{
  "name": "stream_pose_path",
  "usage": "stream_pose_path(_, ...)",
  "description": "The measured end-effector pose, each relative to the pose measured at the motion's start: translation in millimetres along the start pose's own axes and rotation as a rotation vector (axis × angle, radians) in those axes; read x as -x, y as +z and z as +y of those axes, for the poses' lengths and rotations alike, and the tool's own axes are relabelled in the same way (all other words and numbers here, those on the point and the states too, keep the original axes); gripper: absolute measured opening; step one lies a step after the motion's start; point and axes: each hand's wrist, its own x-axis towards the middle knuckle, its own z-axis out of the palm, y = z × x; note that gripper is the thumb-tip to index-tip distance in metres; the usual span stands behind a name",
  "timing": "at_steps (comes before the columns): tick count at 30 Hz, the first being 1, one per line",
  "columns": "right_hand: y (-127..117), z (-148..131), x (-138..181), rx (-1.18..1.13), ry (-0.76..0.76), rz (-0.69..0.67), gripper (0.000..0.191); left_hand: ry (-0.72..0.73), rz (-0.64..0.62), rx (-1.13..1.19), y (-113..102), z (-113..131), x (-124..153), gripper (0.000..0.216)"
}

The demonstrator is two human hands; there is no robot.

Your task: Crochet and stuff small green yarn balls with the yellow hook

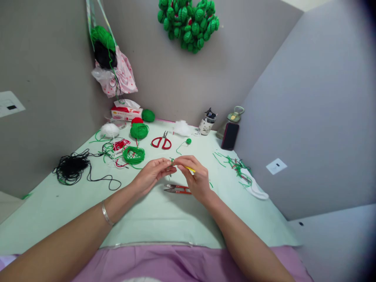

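My left hand (153,173) and my right hand (194,175) meet over the middle of the pale green table (152,219). The left fingers pinch a small bit of green yarn (172,160) at the point where the hands touch. In my right hand, fingers closed, is a yellow crochet hook (190,169), its tip at that same green bit. A green strand runs from the hands toward a coil of green yarn (134,155) at the left. Red thread snips (177,189) lie on the table just under my right hand.
Red scissors (161,141) lie behind the hands. Black yarn (71,168) sprawls at the left, yarn scraps (236,167) at the right. At the back are a tissue box (126,112), a cup (206,124), a phone (230,136). Green crocheted pieces (188,23) hang on the wall.
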Motion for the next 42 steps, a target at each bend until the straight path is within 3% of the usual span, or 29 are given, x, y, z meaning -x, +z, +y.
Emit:
stream_pose_path(3, 0.6, -0.9, -1.8, -0.145, 0.205, 0.045, 0.016, -0.024, -0.019, 0.001, 0.3, 0.4, 1.2, 0.027)
stream_pose_path(9, -2.2, -2.0, -7.2, -0.325, 0.428, 0.137, 0.033, -0.036, 0.000, 0.015, -2.3, -1.5, 0.6, 0.026)
stream_pose_path(19, -6.1, 2.8, -17.2, -0.804, 0.748, 0.111, 0.039, -0.041, -0.059, 0.058, 5.2, 3.9, 4.6, 0.023)
stream_pose_path(23, -6.3, -10.0, -16.8, -0.872, 0.763, 0.082, 0.030, -0.034, -0.092, 0.068, 13.4, 9.9, 13.5, 0.020)
stream_pose_path(32, -12.9, -51.6, 6.1, -0.752, 0.643, 0.130, 0.018, -0.022, -0.105, 0.046, 39.9, 12.0, 46.5, 0.021)
stream_pose_path(42, 0.2, -63.0, 26.8, -0.859, 0.651, 0.337, 0.017, 0.023, -0.054, -0.132, 46.4, 0.3, 58.6, 0.023)
